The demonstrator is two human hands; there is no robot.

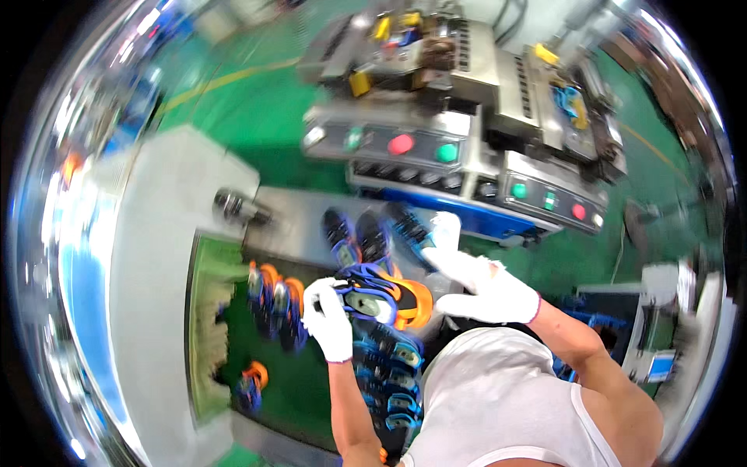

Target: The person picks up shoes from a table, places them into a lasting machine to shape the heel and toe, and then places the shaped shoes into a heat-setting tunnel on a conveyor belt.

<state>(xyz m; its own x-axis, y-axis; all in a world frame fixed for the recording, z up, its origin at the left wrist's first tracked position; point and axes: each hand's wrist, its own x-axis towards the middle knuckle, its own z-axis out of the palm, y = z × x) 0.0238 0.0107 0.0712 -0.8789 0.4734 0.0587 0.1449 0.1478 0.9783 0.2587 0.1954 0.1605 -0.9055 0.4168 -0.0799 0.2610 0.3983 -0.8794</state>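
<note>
A blue, black and orange sports shoe (372,302) lies sideways in front of my body, its orange heel to the right. My left hand (328,317), in a white glove, is closed around the toe end. White-gloved too, my right hand (486,289) is held beside the heel, thumb and fingers apart, with nothing in it. Just beyond the held shoe, dark shoes (373,235) stand on a metal ledge, one with light-blue trim (408,226). A pale object (446,231) by my right fingertips is too blurred to name.
Black and light-blue shoes (401,381) line up close to my body. Orange-collared shoes (292,313) and a lone shoe (250,387) rest on the green surface at left, beside a grey machine housing (159,288). Ahead stands a machine with a button panel (389,142).
</note>
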